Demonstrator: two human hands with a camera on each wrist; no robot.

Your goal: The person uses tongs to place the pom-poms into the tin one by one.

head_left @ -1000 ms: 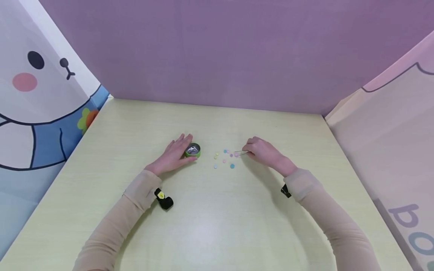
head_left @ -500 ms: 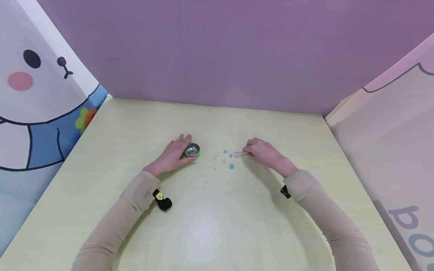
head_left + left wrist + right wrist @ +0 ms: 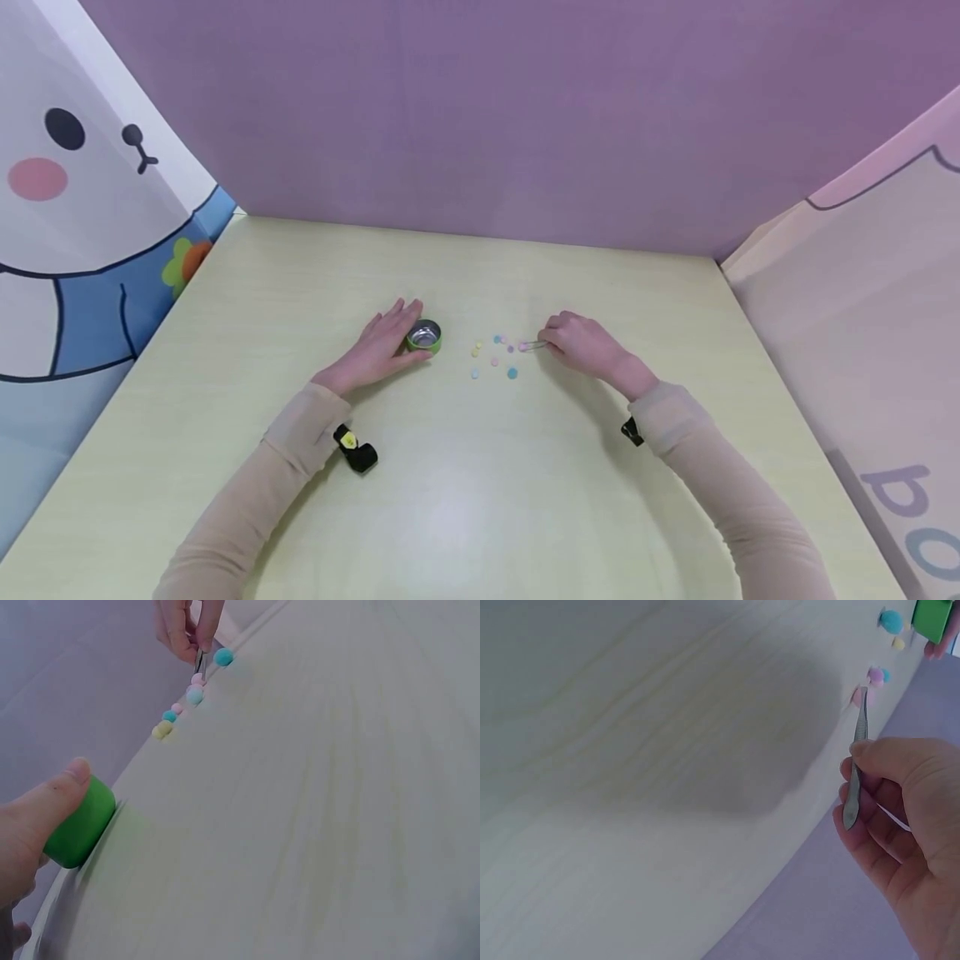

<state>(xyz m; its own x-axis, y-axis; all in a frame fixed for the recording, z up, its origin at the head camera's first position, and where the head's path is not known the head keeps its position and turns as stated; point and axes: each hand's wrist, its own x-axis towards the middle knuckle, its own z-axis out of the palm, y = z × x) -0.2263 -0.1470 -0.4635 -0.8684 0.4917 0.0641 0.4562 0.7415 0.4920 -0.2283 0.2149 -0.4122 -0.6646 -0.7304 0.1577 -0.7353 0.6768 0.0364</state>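
Observation:
A small round green tin (image 3: 424, 350), silver inside, stands on the table with its mouth up. My left hand (image 3: 381, 346) holds it from the left, thumb on the near side and fingers along the far side. To the right, my right hand (image 3: 583, 343) pinches metal tweezers (image 3: 859, 754) between thumb and fingers. The tweezer tips are at a pink pompom (image 3: 522, 347); whether they grip it I cannot tell. Around it lie several small pompoms: a purple one (image 3: 511, 349), yellow ones (image 3: 476, 352), a light blue one (image 3: 475, 375) and a larger blue one (image 3: 512, 373).
The pale wooden table (image 3: 450, 483) spreads beneath both arms. A purple panel (image 3: 480, 125) rises at its back edge, with printed panels at the left (image 3: 105, 217) and right (image 3: 862, 333). Black wrist cameras sit below both wrists.
The tweezer arms have drawn closer together at the pink pompom. The left hand and the tin have stayed put; the head view has shifted slightly.

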